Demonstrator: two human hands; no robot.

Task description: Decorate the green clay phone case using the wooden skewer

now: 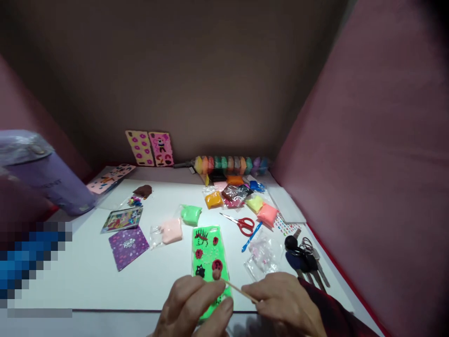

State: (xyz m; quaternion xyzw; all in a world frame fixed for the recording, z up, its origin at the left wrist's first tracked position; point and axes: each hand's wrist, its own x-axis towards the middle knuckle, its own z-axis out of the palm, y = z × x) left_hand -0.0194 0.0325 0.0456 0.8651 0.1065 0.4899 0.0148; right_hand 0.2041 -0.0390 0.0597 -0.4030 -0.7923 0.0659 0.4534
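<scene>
Pinching a thin wooden stick [242, 291] in its fingertips, the right hand [286, 302] held it low and slanted, tip at the left hand's fingers; presumably for fine control. Left hand [198, 304] was curled over the near part of the green panel [209, 271], likely bracing it. Couldn't tell if it actually grasped anything. Panel lay flat at the near edge, centred, likely for a straight view down. Its round red piece [217, 265] sat just beyond the left fingers.

Right side: keys [305, 257] and clear packaging [261, 252] sat off the panel, which left elbow room. Blue tool [251, 237] and red-handled scissors [242, 224] lay just beyond, probably for easy reach.

Left side: purple card [128, 248], then peach packet [171, 231] and green packet [191, 214] near the panel, colours handy.

Farther: packet heap [233, 193] grouped right. Farthest: two decorated panels [140, 147] leaned upright on the wall, maybe for display, left of a multicoloured row of packs [231, 164].
</scene>
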